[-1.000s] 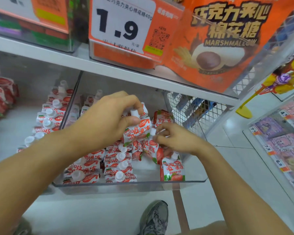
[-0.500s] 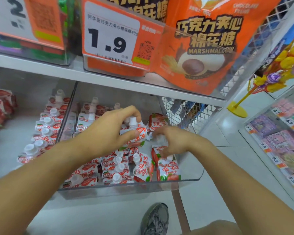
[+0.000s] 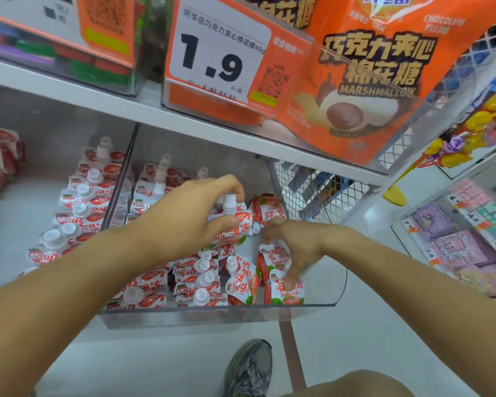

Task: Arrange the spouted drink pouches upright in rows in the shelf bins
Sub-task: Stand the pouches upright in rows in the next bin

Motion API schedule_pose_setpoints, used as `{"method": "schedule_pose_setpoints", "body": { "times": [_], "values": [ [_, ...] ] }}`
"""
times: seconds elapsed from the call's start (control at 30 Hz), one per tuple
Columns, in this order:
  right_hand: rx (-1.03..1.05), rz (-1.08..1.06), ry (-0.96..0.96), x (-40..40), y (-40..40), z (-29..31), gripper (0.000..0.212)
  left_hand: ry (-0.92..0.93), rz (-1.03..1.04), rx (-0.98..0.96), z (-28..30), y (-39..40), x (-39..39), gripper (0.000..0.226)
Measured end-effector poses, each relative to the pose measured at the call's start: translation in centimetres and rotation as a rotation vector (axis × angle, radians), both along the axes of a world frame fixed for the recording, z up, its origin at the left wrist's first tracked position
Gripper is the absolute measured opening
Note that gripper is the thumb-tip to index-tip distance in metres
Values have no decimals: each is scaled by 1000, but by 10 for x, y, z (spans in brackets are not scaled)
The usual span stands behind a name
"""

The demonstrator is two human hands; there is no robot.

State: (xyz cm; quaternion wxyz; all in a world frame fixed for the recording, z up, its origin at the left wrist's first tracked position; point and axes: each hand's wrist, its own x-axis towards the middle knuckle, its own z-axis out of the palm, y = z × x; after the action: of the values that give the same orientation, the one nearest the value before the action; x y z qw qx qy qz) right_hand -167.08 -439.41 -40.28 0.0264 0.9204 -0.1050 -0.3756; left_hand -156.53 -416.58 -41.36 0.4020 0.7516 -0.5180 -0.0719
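**Pouches going into clear bin, both hands in**

Near: right hand (image 3: pixel 294 247) palm down, fingers curled onto a red-and-white strawberry spouted pouch (image 3: pixel 287 290) upright at the front right of the clear plastic shelf bin (image 3: pixel 212 312); a second ago it was higher, mid-bin. Beyond: left hand (image 3: pixel 189 219) grips a second white-capped pouch (image 3: pixel 231 227) above the rows, thumb on its face. Far: orange marshmallow bag (image 3: pixel 384 75) overhead.

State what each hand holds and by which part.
The left hand holds a strawberry drink pouch by its upper body, just under the white cap. The right hand pinches the top of a front-row pouch.
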Motion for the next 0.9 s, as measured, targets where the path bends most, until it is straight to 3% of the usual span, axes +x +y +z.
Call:
{"method": "schedule_pose_setpoints", "body": {
  "times": [0.13, 0.23, 0.5, 0.63, 0.9],
  "values": [
    [37, 27, -158, -13, -1, 4, 63, 4, 13, -7, -2, 1, 1, 26],
    [37, 61, -145, -23, 0, 12, 52, 14, 6, -17, -2, -1, 2, 26],
    [66, 79, 61, -29, 17, 28, 66, -15, 25, -14, -1, -2, -2, 26],
    [134, -20, 179, -32, 24, 25, 54, -66, 28, -5, 1, -1, -4, 28],
    [58, -32, -130, -81, 36, 34, 62, -78, 54, -184, 7, -21, -28, 27]
  ]
}}
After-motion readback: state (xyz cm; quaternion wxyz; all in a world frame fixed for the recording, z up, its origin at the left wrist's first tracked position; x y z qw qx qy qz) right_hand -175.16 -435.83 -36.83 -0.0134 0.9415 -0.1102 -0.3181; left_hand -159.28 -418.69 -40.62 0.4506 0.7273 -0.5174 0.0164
